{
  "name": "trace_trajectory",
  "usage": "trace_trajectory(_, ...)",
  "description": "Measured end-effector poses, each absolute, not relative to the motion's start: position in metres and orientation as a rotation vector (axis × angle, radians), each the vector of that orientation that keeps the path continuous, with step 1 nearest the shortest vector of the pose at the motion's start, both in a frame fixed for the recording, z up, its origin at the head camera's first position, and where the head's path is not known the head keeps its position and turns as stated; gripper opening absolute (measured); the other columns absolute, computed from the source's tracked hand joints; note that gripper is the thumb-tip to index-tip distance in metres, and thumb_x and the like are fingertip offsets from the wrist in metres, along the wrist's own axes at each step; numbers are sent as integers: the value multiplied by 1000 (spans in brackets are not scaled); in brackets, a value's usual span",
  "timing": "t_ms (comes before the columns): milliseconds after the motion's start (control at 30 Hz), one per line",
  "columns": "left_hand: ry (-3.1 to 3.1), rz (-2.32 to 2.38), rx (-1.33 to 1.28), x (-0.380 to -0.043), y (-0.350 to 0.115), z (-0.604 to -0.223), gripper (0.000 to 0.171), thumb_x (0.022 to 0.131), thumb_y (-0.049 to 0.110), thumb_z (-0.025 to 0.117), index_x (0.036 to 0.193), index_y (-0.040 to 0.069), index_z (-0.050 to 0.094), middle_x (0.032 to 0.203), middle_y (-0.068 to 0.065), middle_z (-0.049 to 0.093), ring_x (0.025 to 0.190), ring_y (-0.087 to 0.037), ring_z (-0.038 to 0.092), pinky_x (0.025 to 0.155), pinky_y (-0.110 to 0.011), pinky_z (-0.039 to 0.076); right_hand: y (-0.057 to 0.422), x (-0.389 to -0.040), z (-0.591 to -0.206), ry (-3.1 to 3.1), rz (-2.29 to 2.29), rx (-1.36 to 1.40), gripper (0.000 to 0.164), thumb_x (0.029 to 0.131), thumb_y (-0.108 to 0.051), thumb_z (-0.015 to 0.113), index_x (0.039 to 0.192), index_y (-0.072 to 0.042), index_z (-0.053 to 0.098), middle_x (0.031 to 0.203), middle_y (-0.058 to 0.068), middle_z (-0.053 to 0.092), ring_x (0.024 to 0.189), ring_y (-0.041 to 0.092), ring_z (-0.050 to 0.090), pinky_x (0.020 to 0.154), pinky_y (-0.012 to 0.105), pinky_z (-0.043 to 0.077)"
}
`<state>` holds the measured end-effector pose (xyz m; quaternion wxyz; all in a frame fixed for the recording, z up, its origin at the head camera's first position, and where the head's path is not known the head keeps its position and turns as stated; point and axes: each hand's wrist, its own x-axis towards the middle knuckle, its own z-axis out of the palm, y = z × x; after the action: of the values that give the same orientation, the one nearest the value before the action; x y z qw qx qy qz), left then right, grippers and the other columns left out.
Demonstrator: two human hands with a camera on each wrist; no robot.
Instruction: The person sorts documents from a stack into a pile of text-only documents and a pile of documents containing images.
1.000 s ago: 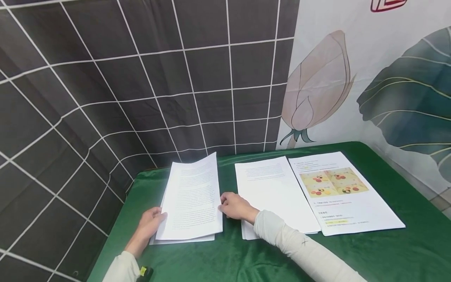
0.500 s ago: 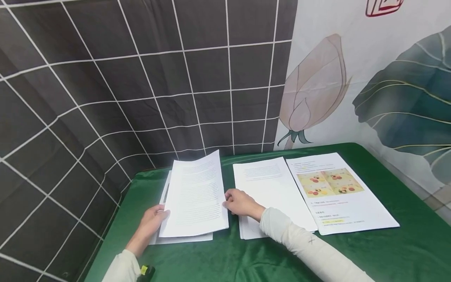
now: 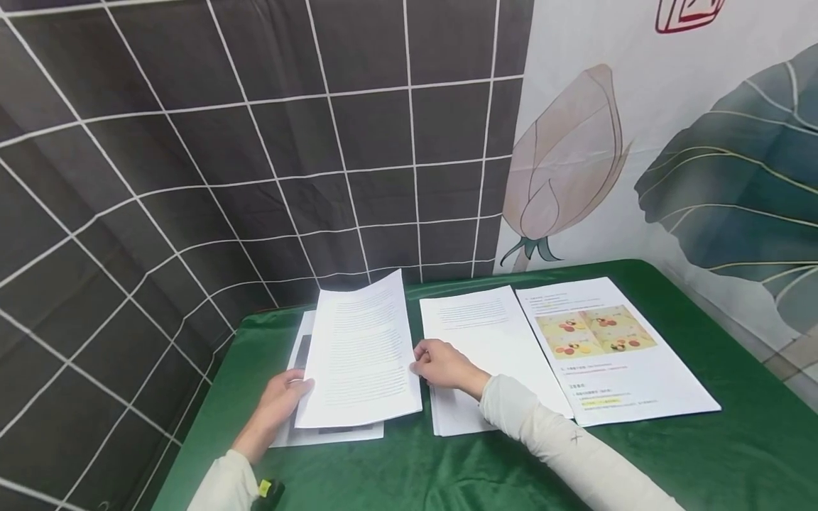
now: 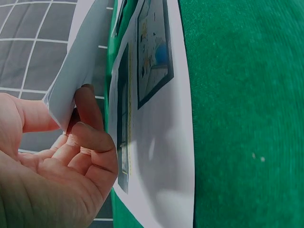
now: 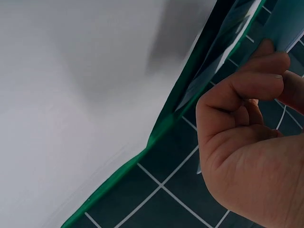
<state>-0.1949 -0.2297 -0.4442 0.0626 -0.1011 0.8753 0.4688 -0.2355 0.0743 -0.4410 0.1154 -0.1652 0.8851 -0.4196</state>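
Observation:
Both hands hold a raised sheaf of printed paper (image 3: 361, 355) by its two side edges, above the left part of the table. The left hand (image 3: 278, 404) pinches its left edge; in the left wrist view thumb and fingers grip the paper edge (image 4: 78, 71). At the right edge the right hand (image 3: 447, 365) pinches the sheaf between thumb and fingers, close above the middle stack. Below the sheaf lies another sheet (image 3: 345, 434) with dark pictures, partly covered; the left wrist view shows its printed pictures (image 4: 154, 52).
A middle paper stack (image 3: 505, 355) with a few lines of text lies under the right forearm. To its right is a sheet with food pictures (image 3: 639, 390). A green cloth (image 3: 396, 475) covers the table. A small black object with a yellow tag (image 3: 265, 491) is by the left sleeve.
Both hands have lifted the sheaf and shifted it a little to the right. More of the sheet underneath, with its dark picture, now shows at the left and bottom.

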Motion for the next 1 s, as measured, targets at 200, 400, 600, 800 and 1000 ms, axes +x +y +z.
trace_trajectory(200, 2622, 1439, -279, -196, -224, -446, 41, 95, 21, 52, 123, -9, 51, 120, -27, 58, 109, -35, 55, 96, -52, 38, 83, -235, -438, 2594, -1234, -476, 11, 90, -12, 58, 95, -2, 60, 70, 5, 64, 57, 13, 56, 54, 28, 43)
trace_trajectory(400, 2620, 1463, -264, -201, -217, -445, 35, 93, 19, 54, 116, -7, 56, 99, -15, 68, 85, -20, 61, 74, -31, 43, 92, -234, -438, 2603, -1250, -421, 12, 90, -11, 58, 96, -1, 60, 70, 3, 61, 59, 14, 56, 54, 28, 46)
trace_trajectory(600, 2598, 1416, -299, -203, -209, -445, 35, 93, 21, 54, 116, -5, 56, 88, -9, 69, 73, -18, 59, 67, -31, 42, 100, -228, -443, 2586, -1286, -355, 9, 89, -11, 59, 93, -2, 59, 69, 6, 61, 57, 14, 55, 53, 28, 45)
trace_trajectory(800, 2592, 1427, -276, -206, -202, -448, 30, 92, 18, 55, 113, -4, 59, 77, -5, 67, 62, -18, 53, 61, -32, 42, 106, -227, -445, 2606, -1293, -335, 10, 90, -10, 58, 95, -1, 60, 70, 3, 60, 58, 14, 56, 53, 29, 45)
trace_trajectory(1000, 2597, 1460, -249, -210, -194, -446, 27, 91, 17, 56, 109, -4, 59, 72, -4, 66, 56, -17, 49, 58, -31, 40, 114, -228, -438, 2651, -1264, -318, 11, 89, -10, 58, 96, -2, 60, 71, 2, 61, 58, 14, 56, 53, 29, 44)
